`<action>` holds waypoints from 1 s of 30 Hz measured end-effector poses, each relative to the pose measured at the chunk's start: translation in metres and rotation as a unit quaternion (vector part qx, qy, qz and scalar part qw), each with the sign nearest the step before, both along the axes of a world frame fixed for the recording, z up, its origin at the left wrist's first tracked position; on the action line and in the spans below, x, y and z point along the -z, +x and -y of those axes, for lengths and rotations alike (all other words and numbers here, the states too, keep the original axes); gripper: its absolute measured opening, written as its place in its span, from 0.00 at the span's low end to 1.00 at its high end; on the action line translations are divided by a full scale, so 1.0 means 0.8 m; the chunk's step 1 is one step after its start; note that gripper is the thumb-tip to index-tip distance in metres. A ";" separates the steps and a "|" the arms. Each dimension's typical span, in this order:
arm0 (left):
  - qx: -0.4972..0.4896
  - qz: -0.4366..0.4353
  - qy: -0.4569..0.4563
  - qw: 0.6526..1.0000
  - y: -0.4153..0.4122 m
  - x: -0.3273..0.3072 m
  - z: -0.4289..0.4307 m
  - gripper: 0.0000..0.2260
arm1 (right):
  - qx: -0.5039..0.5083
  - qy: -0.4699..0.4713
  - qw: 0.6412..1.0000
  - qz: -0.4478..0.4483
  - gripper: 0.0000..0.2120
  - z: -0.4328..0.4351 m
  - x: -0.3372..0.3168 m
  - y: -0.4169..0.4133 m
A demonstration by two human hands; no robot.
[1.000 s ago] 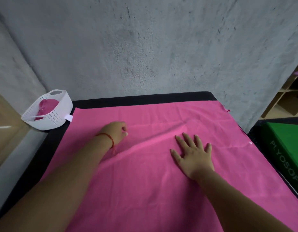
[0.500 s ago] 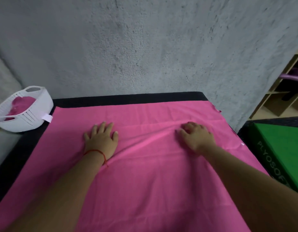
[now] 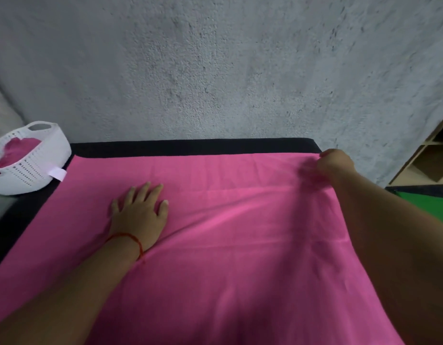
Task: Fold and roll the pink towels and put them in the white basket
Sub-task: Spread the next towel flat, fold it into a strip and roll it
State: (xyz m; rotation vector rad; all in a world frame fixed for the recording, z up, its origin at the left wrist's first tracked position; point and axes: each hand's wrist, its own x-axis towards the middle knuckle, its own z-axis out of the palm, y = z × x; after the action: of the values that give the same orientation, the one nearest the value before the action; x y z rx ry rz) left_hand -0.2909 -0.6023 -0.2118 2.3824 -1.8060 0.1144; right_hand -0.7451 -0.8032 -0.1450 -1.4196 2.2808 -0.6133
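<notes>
Now left hand [image 3: 138, 215] lies flat, fingers straight, on the towel [image 3: 240, 257]. Right hand [image 3: 336, 165], blurred, seems to pinch its far corner.

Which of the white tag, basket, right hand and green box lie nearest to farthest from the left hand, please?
From the left hand, flat on the towel:
1. White tag, left, at the towel's far corner.
2. Basket, farther left, off the towel.
3. Right hand, pinching the towel's far right corner.
4. Green box, past the right edge.
</notes>
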 end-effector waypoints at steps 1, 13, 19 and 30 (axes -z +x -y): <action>0.001 0.001 0.000 1.000 0.000 0.001 0.000 0.27 | 0.016 0.004 1.000 -0.015 0.29 0.003 0.001 -0.003; -0.001 0.002 0.005 1.000 -0.003 -0.003 0.000 0.30 | 0.054 -0.057 0.987 -0.143 0.12 0.036 0.032 -0.038; -0.003 0.000 0.003 1.000 -0.004 -0.003 0.002 0.32 | 0.050 -0.095 0.975 -0.194 0.12 0.041 0.034 -0.034; -0.003 -0.002 -0.002 1.000 -0.004 -0.003 -0.002 0.32 | 0.041 -0.158 0.973 -0.165 0.10 0.047 0.024 -0.034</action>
State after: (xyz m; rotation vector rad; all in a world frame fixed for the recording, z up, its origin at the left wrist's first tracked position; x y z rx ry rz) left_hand -0.2942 -0.6009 -0.2097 2.3835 -1.7943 0.1138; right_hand -0.7726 -0.8406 -0.1646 -1.6871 2.5987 -0.8552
